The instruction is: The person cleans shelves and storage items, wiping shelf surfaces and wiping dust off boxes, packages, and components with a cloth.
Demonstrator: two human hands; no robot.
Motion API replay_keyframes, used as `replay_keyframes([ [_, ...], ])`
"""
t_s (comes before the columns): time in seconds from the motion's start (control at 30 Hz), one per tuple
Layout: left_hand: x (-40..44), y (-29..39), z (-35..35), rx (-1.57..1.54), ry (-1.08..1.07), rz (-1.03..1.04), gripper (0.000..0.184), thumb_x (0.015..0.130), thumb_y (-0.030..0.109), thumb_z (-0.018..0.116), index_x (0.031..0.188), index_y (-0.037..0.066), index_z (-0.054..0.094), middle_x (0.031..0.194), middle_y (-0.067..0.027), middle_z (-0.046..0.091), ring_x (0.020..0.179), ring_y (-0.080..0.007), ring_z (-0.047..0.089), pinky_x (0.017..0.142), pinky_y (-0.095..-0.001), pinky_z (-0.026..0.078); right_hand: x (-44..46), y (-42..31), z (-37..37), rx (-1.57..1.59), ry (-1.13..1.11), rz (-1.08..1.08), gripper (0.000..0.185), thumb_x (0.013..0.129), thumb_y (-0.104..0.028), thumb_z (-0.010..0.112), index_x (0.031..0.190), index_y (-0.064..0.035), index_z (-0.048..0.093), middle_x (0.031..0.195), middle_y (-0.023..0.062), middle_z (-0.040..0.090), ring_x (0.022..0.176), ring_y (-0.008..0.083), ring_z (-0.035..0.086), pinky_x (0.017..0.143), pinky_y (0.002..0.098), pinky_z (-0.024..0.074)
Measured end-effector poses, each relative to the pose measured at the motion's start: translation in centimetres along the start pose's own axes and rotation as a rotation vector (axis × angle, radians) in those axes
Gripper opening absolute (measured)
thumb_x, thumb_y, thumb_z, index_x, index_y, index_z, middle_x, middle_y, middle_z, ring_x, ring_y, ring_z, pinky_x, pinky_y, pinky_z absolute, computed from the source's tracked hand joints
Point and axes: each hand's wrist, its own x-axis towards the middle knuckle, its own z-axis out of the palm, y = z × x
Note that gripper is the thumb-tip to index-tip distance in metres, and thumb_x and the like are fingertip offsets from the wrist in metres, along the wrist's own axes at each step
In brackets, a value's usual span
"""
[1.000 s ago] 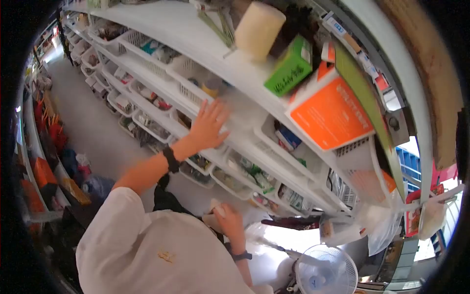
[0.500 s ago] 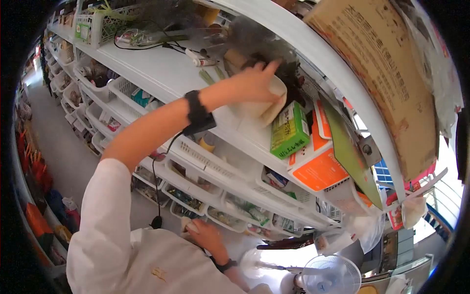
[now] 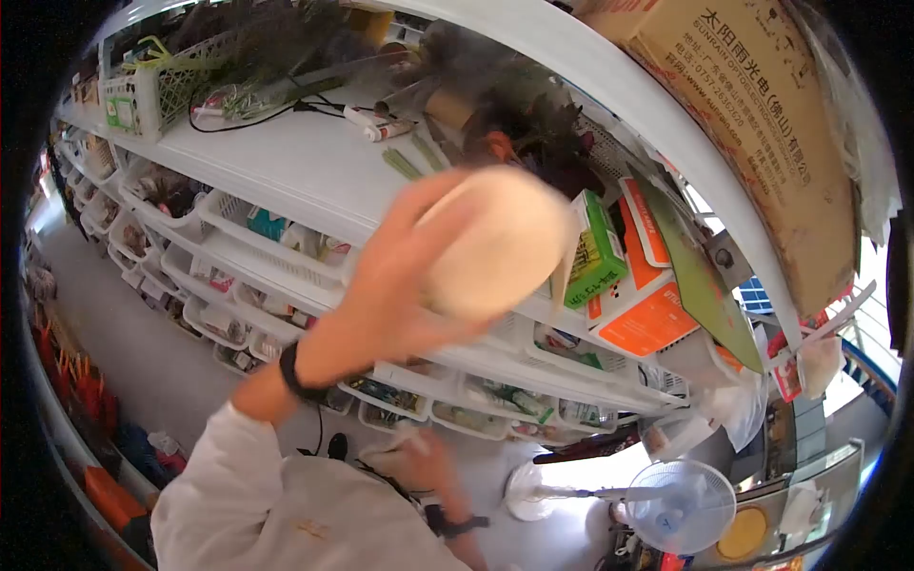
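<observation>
A cream-coloured roll (image 3: 505, 243), its round end turned towards me and blurred by motion, is gripped in my left hand (image 3: 381, 285) above the shelf edge. A loose flap hangs from its right side, beside a green box (image 3: 595, 252). Lower down, near my shirt, my right hand (image 3: 430, 464) is closed around something pale; motion blur hides what it is. Behind the roll, dark artificial foliage (image 3: 552, 133) and green stems (image 3: 414, 157) lie on the white shelf (image 3: 276, 162).
White baskets (image 3: 252, 228) line the lower shelves. An orange and white box (image 3: 647, 319) and a green board (image 3: 700, 276) stand to the right. A large cardboard box (image 3: 743, 133) is higher up. At the bottom right is a white fan (image 3: 681, 506).
My left hand went from reaching over the baskets to the roll on the shelf, took hold of it, and has lifted it towards me. My right hand stays low and closed.
</observation>
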Motion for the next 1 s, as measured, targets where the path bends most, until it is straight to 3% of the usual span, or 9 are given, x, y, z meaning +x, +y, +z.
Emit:
replay_keyframes([
  [0.07,-5.1,2.8,-1.3,-0.292,0.225,-0.215,0.104,0.068,0.036,0.087,0.152,0.01,0.031,0.133,-0.0243,0.051,0.125,-0.0316,0.053,0.1,-0.0415,0.047,-1.5,8.7,0.7,-0.003,0.053,0.558,0.046,0.091,-0.04,0.066,0.128,-0.0125,0.062,0.132,0.0205,0.058,0.117,0.0377,0.058,0.096,0.0457,0.0489],
  [0.1,-6.5,3.4,-1.7,-0.498,0.278,-0.402,0.103,0.07,0.043,0.084,0.152,0.01,0.03,0.133,-0.0232,0.051,0.124,-0.0298,0.053,0.1,-0.0408,0.047,-2.5,14.4,-1.0,0.267,0.483,0.34,0.054,0.09,-0.032,0.071,0.13,0.0014,0.057,0.117,0.0245,0.064,0.102,0.0352,0.064,0.086,0.0458,0.0524],
  [0.17,-8.1,5.0,-3.3,-0.861,0.343,-0.829,0.099,0.076,0.054,0.076,0.152,0.01,0.03,0.132,-0.0206,0.053,0.122,-0.0269,0.055,0.1,-0.0397,0.048,1.4,4.6,-10.9,0.188,0.516,0.547,0.05,0.091,-0.024,0.071,0.128,0.0053,0.056,0.109,0.0158,0.066,0.095,0.0241,0.063,0.081,0.0391,0.0542],
  [0.2,-8.4,5.6,-4.2,-1.01,0.311,-1.082,0.095,0.08,0.058,0.072,0.152,0.01,0.03,0.132,-0.0191,0.053,0.121,-0.0259,0.055,0.1,-0.0394,0.048,2.9,4.2,-12.3,0.611,0.61,0.422,0.044,0.096,-0.024,0.061,0.131,0.0011,0.056,0.135,0.0186,0.054,0.126,0.0271,0.051,0.107,0.0394,0.0393],
  [0.3,-12.7,2.7,-2.8,-1.614,0.214,-1.387,0.089,0.085,0.066,0.055,0.153,0.013,0.031,0.126,-0.0158,0.06,0.115,-0.0232,0.06,0.098,-0.04,0.05,8.8,-6.8,-15.5,0.313,0.699,0.317,0.038,0.091,-0.022,0.066,0.118,0.0038,0.058,0.116,0.0152,0.064,0.111,0.0277,0.06,0.095,0.041,0.0457],
  [0.5,-15.9,1.5,-2.1,-0.931,0.201,-1.139,0.068,0.089,0.02,0.07,0.147,0.011,0.035,0.128,-0.0086,0.055,0.116,-0.0174,0.054,0.099,-0.0325,0.045,9.0,-15.7,-8.7,0.191,0.591,0.03,0.04,0.075,-0.013,0.074,0.11,-0.0003,0.061,0.101,0.0177,0.064,0.095,0.0386,0.062,0.084,0.0422,0.0493],
  [0.67,-17.1,1.7,-4.3,-0.75,0.257,-1.11,0.071,0.086,0.011,0.074,0.145,0.01,0.036,0.13,-0.0098,0.053,0.117,-0.0184,0.054,0.1,-0.0323,0.045,9.7,-19.2,-8.3,0.128,0.329,-0.411,0.039,0.064,-0.008,0.079,0.1,-0.0029,0.064,0.087,0.0158,0.062,0.076,0.0355,0.062,0.066,0.0426,0.0501],
  [0.83,-17.1,2.5,-4.3,-0.714,0.367,-1.129,0.074,0.084,0.012,0.078,0.144,0.008,0.035,0.129,-0.0105,0.052,0.12,-0.0198,0.052,0.101,-0.0347,0.044,9.5,-20.6,-9.9,0.044,0.183,-0.632,0.04,0.065,-0.009,0.079,0.1,-0.002,0.062,0.091,0.016,0.065,0.073,0.0327,0.062,0.073,0.0347,0.0506],
  [1.0,-16.4,3.3,-5.3,-0.491,0.413,-0.989,0.078,0.082,0.018,0.08,0.144,0.007,0.033,0.133,-0.0124,0.048,0.123,-0.0227,0.05,0.103,-0.0374,0.043,9.8,-19.0,-7.4,0.28,0.624,-0.042,0.047,0.065,-0.016,0.079,0.107,-0.0031,0.064,0.098,0.0153,0.068,0.087,0.0351,0.065,0.084,0.0392,0.0498],
])
